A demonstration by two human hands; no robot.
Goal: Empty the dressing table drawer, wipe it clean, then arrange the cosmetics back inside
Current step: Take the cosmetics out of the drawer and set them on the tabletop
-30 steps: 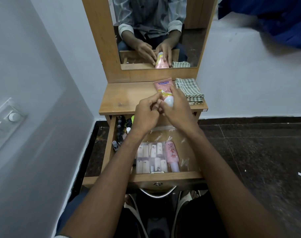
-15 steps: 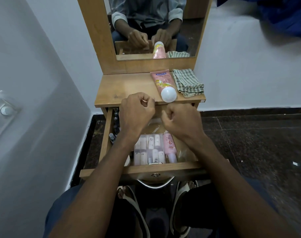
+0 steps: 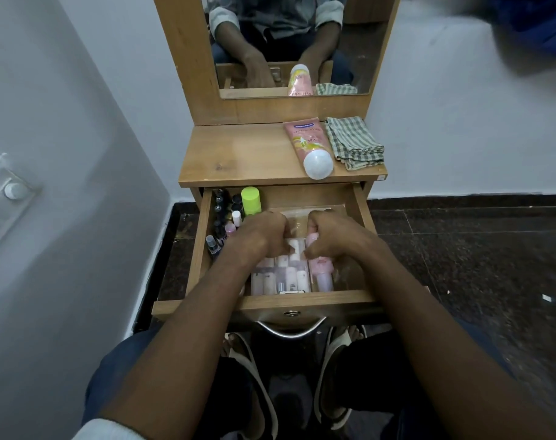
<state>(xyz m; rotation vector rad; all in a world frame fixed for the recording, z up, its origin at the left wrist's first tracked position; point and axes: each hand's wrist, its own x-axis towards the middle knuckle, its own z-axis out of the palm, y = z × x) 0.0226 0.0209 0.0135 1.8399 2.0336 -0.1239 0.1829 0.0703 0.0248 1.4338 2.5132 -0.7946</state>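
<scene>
Inside drawer (image 3: 203,249) — both hands' (image 3: 264,233) (image 3: 330,233) grip curled on clear pouch (image 3: 297,223) of bottles.

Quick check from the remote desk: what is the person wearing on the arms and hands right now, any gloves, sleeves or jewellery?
No gloves: the left hand and right hand are bare, and no rings, watch or bands show. Both forearms are uncovered. A pale, light grey cuff shows on the left arm at the bottom edge of the head view. In the mirror, light grey-blue shirt sleeves appear rolled up the arms.

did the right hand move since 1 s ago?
Yes. The right hand has come back off the table top, away from the pink tube, and down into the open drawer.
</scene>
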